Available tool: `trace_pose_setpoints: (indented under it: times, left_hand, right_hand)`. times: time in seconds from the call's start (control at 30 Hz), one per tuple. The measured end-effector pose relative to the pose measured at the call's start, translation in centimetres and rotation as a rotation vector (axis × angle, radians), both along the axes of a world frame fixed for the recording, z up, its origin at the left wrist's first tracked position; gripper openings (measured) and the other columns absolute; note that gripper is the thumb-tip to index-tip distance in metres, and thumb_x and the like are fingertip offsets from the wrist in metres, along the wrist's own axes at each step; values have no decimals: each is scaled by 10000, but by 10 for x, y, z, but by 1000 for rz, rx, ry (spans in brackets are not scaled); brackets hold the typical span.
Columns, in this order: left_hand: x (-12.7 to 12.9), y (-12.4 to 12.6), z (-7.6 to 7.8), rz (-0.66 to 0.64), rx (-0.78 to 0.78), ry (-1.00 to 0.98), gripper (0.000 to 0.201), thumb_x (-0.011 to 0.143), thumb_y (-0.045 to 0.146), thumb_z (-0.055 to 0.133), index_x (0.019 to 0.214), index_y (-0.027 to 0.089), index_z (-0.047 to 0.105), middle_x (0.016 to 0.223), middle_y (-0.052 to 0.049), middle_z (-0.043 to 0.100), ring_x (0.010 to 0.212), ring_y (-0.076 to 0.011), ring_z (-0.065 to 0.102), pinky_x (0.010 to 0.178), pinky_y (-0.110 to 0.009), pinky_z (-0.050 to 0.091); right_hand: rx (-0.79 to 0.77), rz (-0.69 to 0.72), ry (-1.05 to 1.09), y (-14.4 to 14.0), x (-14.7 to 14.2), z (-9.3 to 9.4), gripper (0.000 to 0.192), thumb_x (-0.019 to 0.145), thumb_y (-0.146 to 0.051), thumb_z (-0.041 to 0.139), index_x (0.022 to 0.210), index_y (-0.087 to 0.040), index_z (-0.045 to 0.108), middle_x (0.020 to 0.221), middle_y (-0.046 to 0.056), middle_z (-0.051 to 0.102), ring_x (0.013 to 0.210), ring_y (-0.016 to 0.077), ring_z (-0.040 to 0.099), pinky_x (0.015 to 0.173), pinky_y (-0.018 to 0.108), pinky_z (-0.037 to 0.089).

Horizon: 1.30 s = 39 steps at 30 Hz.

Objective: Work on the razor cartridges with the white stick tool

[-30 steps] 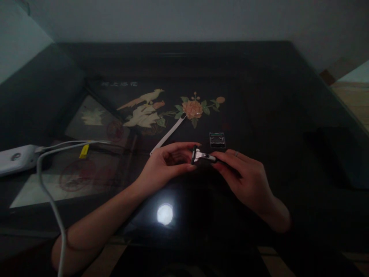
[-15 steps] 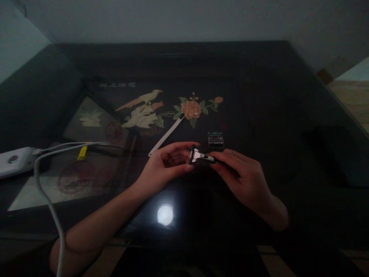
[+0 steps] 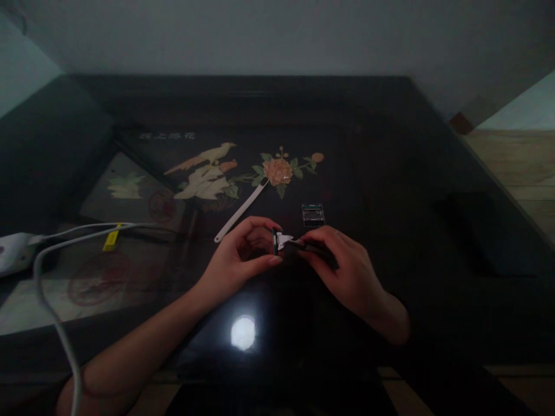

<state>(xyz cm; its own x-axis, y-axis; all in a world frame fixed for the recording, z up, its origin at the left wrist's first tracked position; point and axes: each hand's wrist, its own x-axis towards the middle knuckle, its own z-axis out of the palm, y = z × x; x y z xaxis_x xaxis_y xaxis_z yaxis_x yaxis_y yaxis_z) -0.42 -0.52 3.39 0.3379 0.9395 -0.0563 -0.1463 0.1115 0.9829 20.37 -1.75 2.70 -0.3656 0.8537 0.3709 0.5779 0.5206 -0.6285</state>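
While the room is dim, these lines run from the left edge to the right.

Charger: a white block [image 3: 11, 253] lies at the far left of the bench, partly cut off by the picture's edge.
Cable: a white cable [image 3: 52, 312] runs from the block, loops toward the near edge and also stretches right; a yellow tag [image 3: 111, 238] sits on it.
Bench: a dark glossy top [image 3: 390, 144] with an inlaid bird [image 3: 203, 159] and a flower [image 3: 277, 170]; a round lamp glare [image 3: 243, 333] shines between the forearms.
Strip: a thin pale strip [image 3: 240, 211] lies slanting from the flower toward the left hand, just behind the fingertips.
Left hand: the left hand [image 3: 236, 260] is raised just over the bench, thumb and forefinger curved around the dark head end of the razor, pinching it.
Razor: a small razor [image 3: 284, 242] with a silvery neck is held level between both hands, above the bench, just nearer than the cartridge.
Right hand: the right hand [image 3: 347, 271] has its fingers closed over the razor's handle, which is mostly hidden under them; a ring shows on one finger.
Cartridge: a small rectangular cartridge [image 3: 313, 214] lies flat on the bench, just behind the right hand's fingertips, apart from them.
Dark shape: a black flat thing [image 3: 481, 225] rests well to the right; what it is cannot be told.
Floor: pale wooden boards [image 3: 520, 167] show past the right edge.
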Motion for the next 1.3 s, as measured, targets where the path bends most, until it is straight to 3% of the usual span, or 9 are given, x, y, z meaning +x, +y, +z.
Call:
trace_pose_setpoints:
  times: [0.37, 0.7, 0.83, 0.93, 1.07, 1.3]
  left_hand:
    - [2, 2, -5, 3, 48, 79, 392, 685, 218, 791, 998, 174, 560, 769, 10, 648, 741, -144, 624, 717, -256, 485]
    - [4, -1, -10, 13, 133, 182, 417, 803, 275, 684, 1167, 164, 513, 803, 1, 645, 735, -142, 625, 701, -267, 495]
    - [6, -3, -11, -12, 181, 287, 325, 855, 273, 618, 1148, 155, 540, 807, -10, 644, 732, -141, 624, 709, -274, 497]
    - [7, -4, -11, -36, 217, 328, 280, 865, 249, 587, 1127, 155, 550, 799, -8, 650, 725, -142, 629, 729, -286, 505]
    - [8, -4, -10, -65, 234, 394, 254, 878, 247, 565, 1116, 158, 562, 787, -13, 668, 720, -148, 637, 694, -276, 501]
    - [8, -2, -12, -86, 283, 470, 205, 901, 249, 536, 1082, 169, 588, 776, -15, 676, 722, -151, 641, 710, -281, 502]
  right_hand:
    - [25, -35, 54, 5, -4, -5, 81, 905, -186, 591, 977, -184, 628, 922, 71, 657, 878, 205, 633, 791, 350, 538]
    - [30, -110, 122, 11, 2, -2, 154, 908, -215, 579, 999, -170, 694, 922, 80, 705, 837, 195, 669, 768, 332, 543]
    - [28, -257, 102, 22, 17, 6, 224, 908, -299, 567, 999, -146, 702, 878, 85, 723, 758, 188, 668, 693, 303, 523]
    - [-42, -410, -46, 38, 38, 9, 293, 907, -351, 541, 1045, -145, 696, 739, 55, 698, 655, 185, 647, 609, 282, 471]
    - [-61, -548, -131, 54, 65, 3, 236, 878, -294, 535, 1010, -145, 661, 663, 40, 649, 617, 202, 611, 609, 304, 416]
    - [-156, -606, -260, 56, 75, -18, 145, 882, -270, 519, 992, -183, 557, 685, 27, 640, 608, 199, 604, 587, 290, 366]
